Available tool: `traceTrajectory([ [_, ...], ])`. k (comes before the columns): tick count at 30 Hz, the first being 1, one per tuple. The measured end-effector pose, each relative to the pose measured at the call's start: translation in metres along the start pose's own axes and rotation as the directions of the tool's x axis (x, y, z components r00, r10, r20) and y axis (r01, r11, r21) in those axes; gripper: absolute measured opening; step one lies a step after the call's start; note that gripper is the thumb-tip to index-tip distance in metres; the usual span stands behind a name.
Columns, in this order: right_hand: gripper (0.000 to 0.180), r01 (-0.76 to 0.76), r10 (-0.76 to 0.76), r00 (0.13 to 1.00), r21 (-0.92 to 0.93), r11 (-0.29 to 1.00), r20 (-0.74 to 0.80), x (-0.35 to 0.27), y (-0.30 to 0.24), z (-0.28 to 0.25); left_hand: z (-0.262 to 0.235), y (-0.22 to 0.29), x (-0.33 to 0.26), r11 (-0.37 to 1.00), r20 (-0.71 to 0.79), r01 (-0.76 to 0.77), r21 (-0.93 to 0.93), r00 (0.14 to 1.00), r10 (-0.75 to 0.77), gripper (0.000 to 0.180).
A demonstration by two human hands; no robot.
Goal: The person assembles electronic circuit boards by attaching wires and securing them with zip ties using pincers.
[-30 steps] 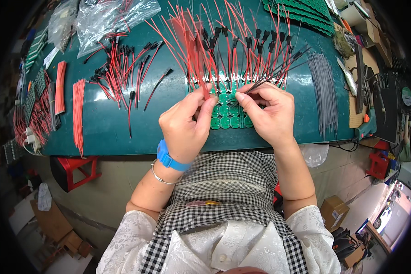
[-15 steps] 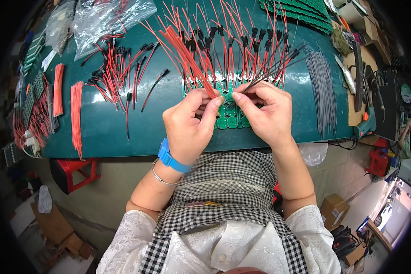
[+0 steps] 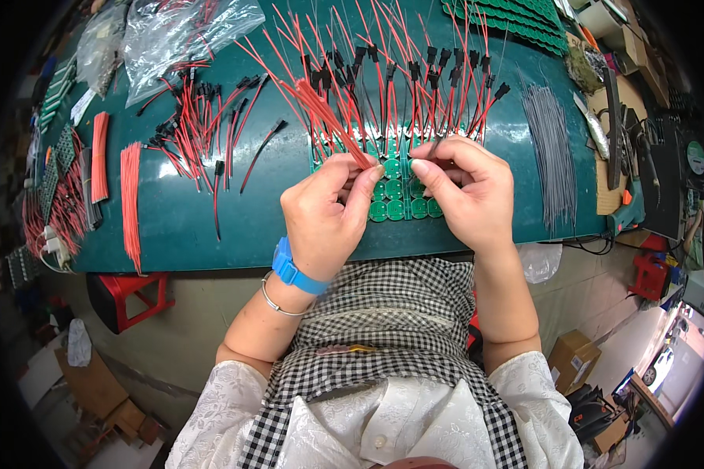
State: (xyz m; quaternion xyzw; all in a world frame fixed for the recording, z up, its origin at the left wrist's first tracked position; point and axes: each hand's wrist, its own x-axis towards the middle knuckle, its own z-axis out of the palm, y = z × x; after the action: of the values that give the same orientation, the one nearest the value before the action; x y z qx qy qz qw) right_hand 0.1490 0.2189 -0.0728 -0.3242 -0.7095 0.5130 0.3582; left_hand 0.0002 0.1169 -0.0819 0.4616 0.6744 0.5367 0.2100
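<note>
My left hand is closed round a bundle of thin red wires, which slants up and to the left from the fingertips. Thumb and fingers of my right hand are pinched together, with a short dark stretch of black wires showing at the fingers; most of their length cannot be made out. Both hands are over a panel of green round circuit boards, partly hiding it. Along the panel's far side stand several red-and-black leads with black plug connectors.
Loose connector leads lie left of the panel, beside a bundle of red wires. Grey-black wires lie on the right. Clear plastic bags are at the far left, stacked green boards at the far right.
My right hand has moved slightly right and down, away from the left. The black wires fanned from it toward the upper right before; that fan no longer shows. My left hand has barely moved.
</note>
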Motion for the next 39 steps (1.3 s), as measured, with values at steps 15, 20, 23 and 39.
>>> traceTrajectory([
  [15, 0.006, -0.129, 0.129, 0.992, 0.220, 0.967, 0.014, -0.007, 0.001, -0.009, 0.004, -0.004, 0.001, 0.999, -0.040, -0.051, 0.016, 0.998, 0.052, 0.007],
  [20, 0.007, -0.110, 0.112, 0.994, 0.159, 0.981, -0.006, -0.004, -0.001, -0.006, 0.004, -0.003, 0.001, 0.995, -0.062, -0.077, 0.059, 0.995, 0.081, 0.009],
  [23, 0.007, -0.103, 0.107, 0.994, 0.159, 0.982, -0.019, -0.003, 0.000, -0.006, 0.001, -0.002, 0.001, 0.992, -0.013, -0.070, 0.102, 0.997, 0.072, 0.010],
  [39, 0.008, -0.026, 0.026, 0.998, -0.005, 1.000, -0.054, 0.001, 0.003, 0.001, 0.005, -0.008, 0.001, 0.954, -0.043, -0.203, 0.219, 0.975, 0.218, 0.025],
])
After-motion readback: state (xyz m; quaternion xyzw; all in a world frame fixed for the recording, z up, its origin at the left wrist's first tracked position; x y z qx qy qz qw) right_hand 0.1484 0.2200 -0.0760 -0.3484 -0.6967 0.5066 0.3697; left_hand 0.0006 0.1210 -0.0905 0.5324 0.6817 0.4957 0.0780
